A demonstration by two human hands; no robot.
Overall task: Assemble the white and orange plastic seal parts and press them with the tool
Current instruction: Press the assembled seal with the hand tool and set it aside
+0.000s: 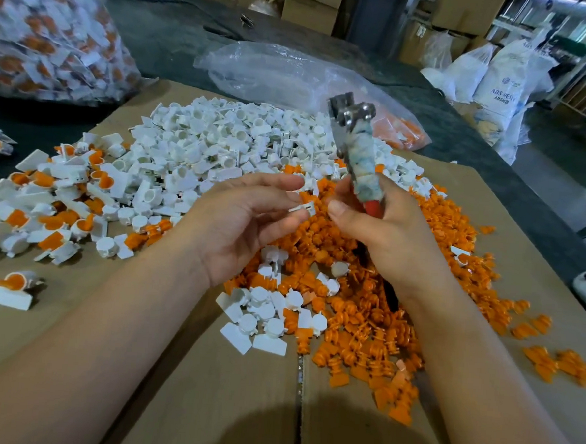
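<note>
Orange and white plastic lies sorted over the cardboard [173, 369] on the counter. A white pile [221, 138] sits on the far side and an orange pile [365, 312] near and to the right, both within easy reach of the hands, probably so either kind can be picked up quickly. Joined pieces [46, 200] are set apart on the left.

The left hand [247, 215] pinches a small seal part [302, 207] between thumb and fingertips, raised over the orange pile. The part is white with a flat tab. Orange shows just behind it, but I cannot tell whether the two are mated.

The right hand [377, 223] is curled round the wrapped handle of the tool [360, 157], whose metal head points up and away. That likely leaves the thumb and forefinger free to help fit the part.
</note>
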